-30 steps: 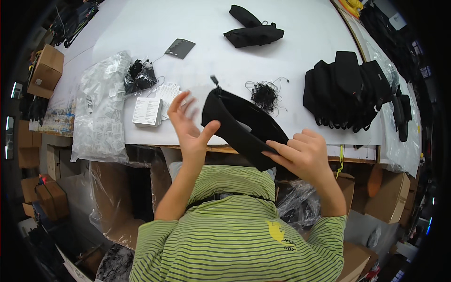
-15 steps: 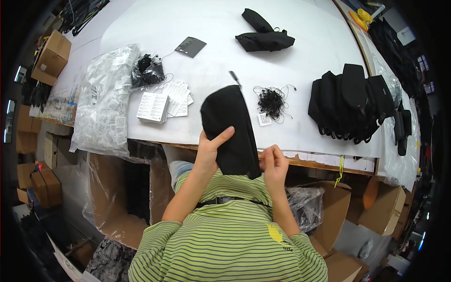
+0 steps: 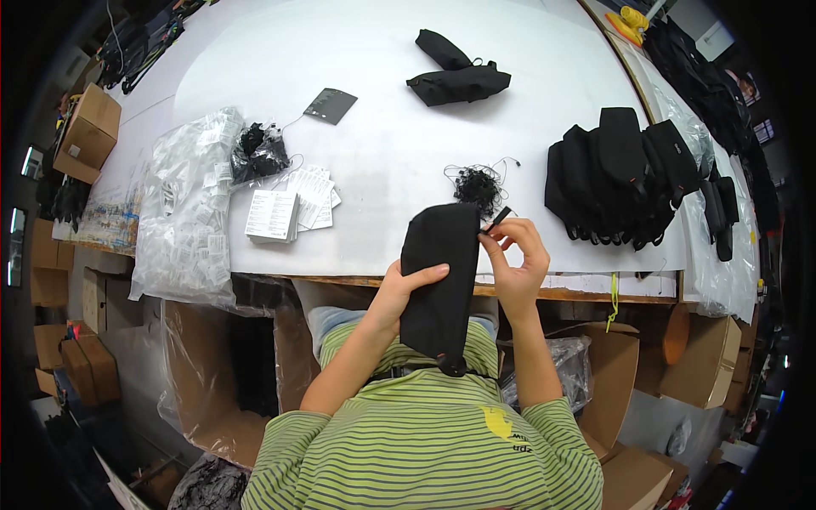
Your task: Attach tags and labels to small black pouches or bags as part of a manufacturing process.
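A black fabric pouch (image 3: 442, 272) stands tilted in front of me, over the table's near edge. My left hand (image 3: 398, 293) grips it from the left side, thumb across its face and the other fingers behind it. At the pouch's upper right edge, my right hand (image 3: 520, 259) pinches near a short dark zipper pull (image 3: 500, 218), thumb and forefinger pressed together. Just beyond lies a tangle of black strings (image 3: 477, 189) on the white table (image 3: 382, 161); the pouch partly hides it.
Several black pouches (image 3: 620, 170) are heaped to the right, and two more black pouches (image 3: 459, 83) lie at the back. To the left are white printed cards (image 3: 272, 214), a clear bag (image 3: 183, 212) and a dark grey card (image 3: 331, 105). Cardboard boxes (image 3: 610, 382) stand below the table.
My right hand has gone from the pouch's lower end up to its upper right edge, by the pull. The pouch has come lower and turned more upright, still in my left hand.
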A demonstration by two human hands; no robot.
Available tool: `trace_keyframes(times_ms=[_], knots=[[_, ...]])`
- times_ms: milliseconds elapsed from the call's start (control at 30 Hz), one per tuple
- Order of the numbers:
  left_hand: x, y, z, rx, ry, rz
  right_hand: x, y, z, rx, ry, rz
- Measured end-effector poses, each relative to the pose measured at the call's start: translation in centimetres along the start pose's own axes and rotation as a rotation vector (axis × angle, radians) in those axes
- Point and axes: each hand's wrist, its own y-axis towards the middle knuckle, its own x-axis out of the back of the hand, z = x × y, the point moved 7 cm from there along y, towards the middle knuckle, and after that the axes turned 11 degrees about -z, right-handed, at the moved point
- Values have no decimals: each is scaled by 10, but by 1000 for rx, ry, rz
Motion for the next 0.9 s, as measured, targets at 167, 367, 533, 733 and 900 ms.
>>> trace_keyframes(times_ms=[167,367,533,733,900], knots=[[17,16,-7,142,-304,-63,-22,-28,27,-61,170,361],[35,29,-33,95,-392,1,-24,-36,32,-96,183,599],[36,20,-30,-71,-277,-151,-20,-22,76,437,-340,544],[41,3,-27,-187,60,-91,-23,-18,50,214,-165,661],[26,-16,-76,-768,498,107,-5,2,19,-342,361,534]])
